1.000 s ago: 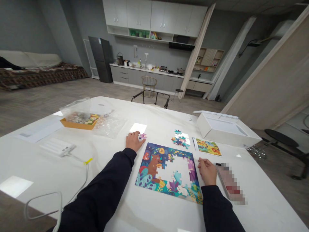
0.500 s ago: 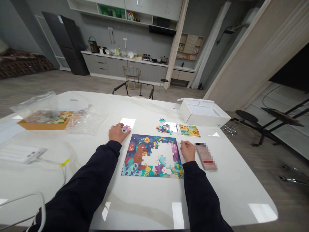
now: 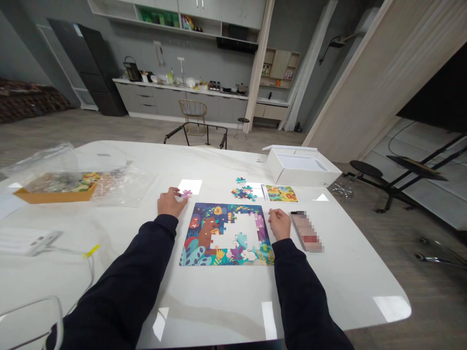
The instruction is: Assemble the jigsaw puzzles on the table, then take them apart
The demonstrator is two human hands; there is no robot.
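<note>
"Where are the hands?"

"Around the puzzle (image 3: 208,229). Left hand (image 3: 170,201) at ten o'clock, palm down, fingers bent beside a pink piece (image 3: 186,193); grip unclear. Right hand (image 3: 279,223) at three, loosely curled, nothing visible in it."

"Which step?"

"Seemingly choosing a piece. Fitting it would call for a fingertip pinch. Loose pieces (image 3: 246,194) lie at one o'clock."
</note>
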